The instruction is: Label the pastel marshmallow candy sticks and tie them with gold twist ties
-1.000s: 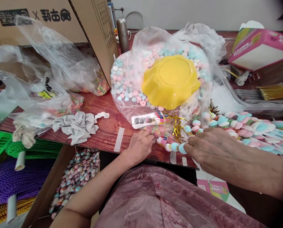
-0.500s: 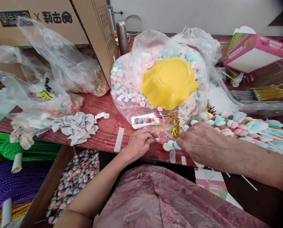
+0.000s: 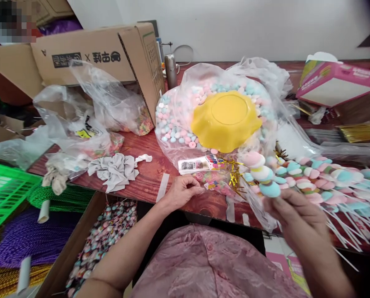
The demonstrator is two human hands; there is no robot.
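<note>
Right hand (image 3: 296, 213), at 4 o'clock, fingers curled shut on skewer (image 3: 261, 174): pink, white and blue marshmallows stacked, tilted up toward 11 o'clock inside a clear sleeve. Left hand (image 3: 183, 192), just below centre, resting on table (image 3: 147, 188) edge, thumb and fingertips pinched together on something small; what it is cannot be told. Just beside it at 3 o'clock, gold ties (image 3: 234, 171) and a small pack of sweets (image 3: 214, 182). Above that, at 12 o'clock of the left hand, flat label cards (image 3: 197, 164). Further up, big bag (image 3: 178, 120) of pastel marshmallows, with yellow bowl (image 3: 226, 120) upside down on top. At 3 o'clock, heap of finished skewers (image 3: 324, 178), sticks fanned toward 5 o'clock. At 9 o'clock, grey cloth (image 3: 114, 169) and crumpled bags (image 3: 79, 124). At 10 o'clock, carton (image 3: 94, 58). At 1 o'clock, pink box (image 3: 337, 80). At 8 o'clock, below table, green crate (image 3: 4, 194).
</note>
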